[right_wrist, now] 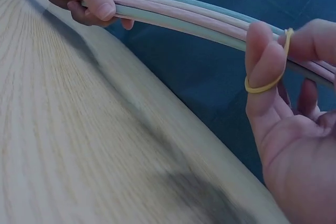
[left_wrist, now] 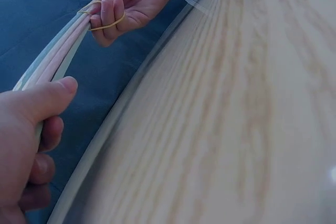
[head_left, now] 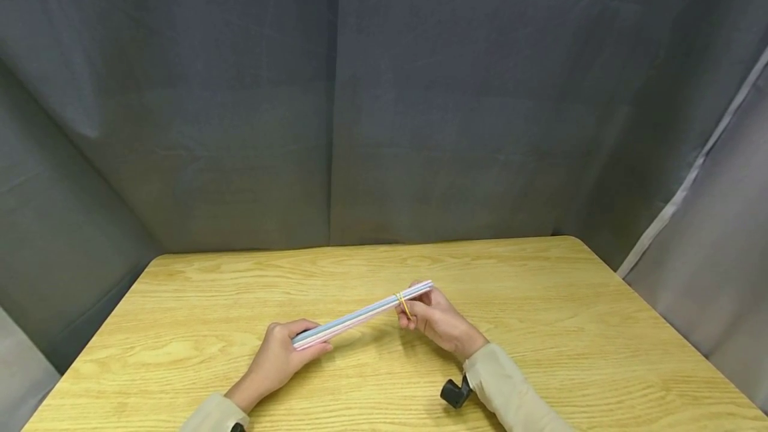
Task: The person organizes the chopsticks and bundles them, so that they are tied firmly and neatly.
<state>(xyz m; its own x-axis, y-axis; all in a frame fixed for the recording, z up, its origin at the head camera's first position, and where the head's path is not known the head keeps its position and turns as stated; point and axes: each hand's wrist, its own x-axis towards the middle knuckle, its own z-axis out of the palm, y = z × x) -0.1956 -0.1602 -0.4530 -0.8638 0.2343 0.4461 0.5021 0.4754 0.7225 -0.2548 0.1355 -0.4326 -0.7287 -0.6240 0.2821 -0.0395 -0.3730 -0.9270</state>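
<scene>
The left hand (head_left: pixel 279 355), at 7 o'clock from the middle of the head view, grips one end of a bundle of thin rods (head_left: pixel 354 318), its thumb along one side and its fingers curled round the other. The bundle, in pale blue, white and pink, lies at 6 o'clock in that view, held up above the wooden table (head_left: pixel 558 332), and runs from the left hand toward 2 o'clock. At its other end the right hand (head_left: pixel 441 322), at 5 o'clock, pinches the rods between bent fingers, only a short length of them reaching past its fingertips. A yellow rubber band (right_wrist: pixel 264 88) crosses the bundle beside these fingers and also loops over fingers of the right hand, so it is around both; whether it goes round the rods more than once cannot be told. The left wrist view shows the band stretched between the rods and the bent fingers at 11 o'clock. Both arms wear beige sleeves (head_left: pixel 510 389), and a black device (head_left: pixel 456 393) sits by the right cuff, at roughly 6 o'clock from the right hand. A soft shadow falls on the table beneath the right hand. Beyond the table's far edge, at 12 o'clock, hangs a dark grey curtain (head_left: pixel 480 99), and a pale strip (head_left: pixel 690 184) slants down the side at 3 o'clock.
</scene>
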